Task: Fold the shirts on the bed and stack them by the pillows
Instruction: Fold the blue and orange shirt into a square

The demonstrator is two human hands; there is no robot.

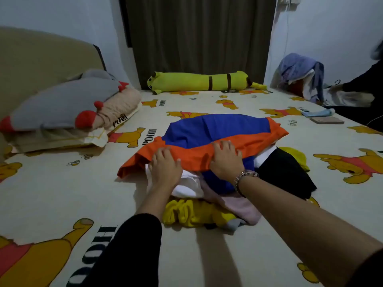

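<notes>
A big bed [62, 193] with a bear sheet is filling the room, and a dark curtain [199, 38] is hanging behind it. Pillows [62, 112] are lying at the bed's left edge, with no folded stack beside them yet. In the middle of the bed a pile of shirts is waiting. A blue and orange shirt [211, 129] is lying on top, over a white shirt [186, 185], a black shirt [286, 172], a pink shirt [244, 210] and a yellow shirt [192, 214].

The left hand [165, 168] is pinching the orange hem, fingers curled around it. The right hand [226, 160] is pressing on the same hem, fingers bent; I cannot tell if it is really holding the cloth.

If the hands are pulling this shirt away, the shirts below could be dragging along and getting more tangled, because they are all bunched together.
</notes>
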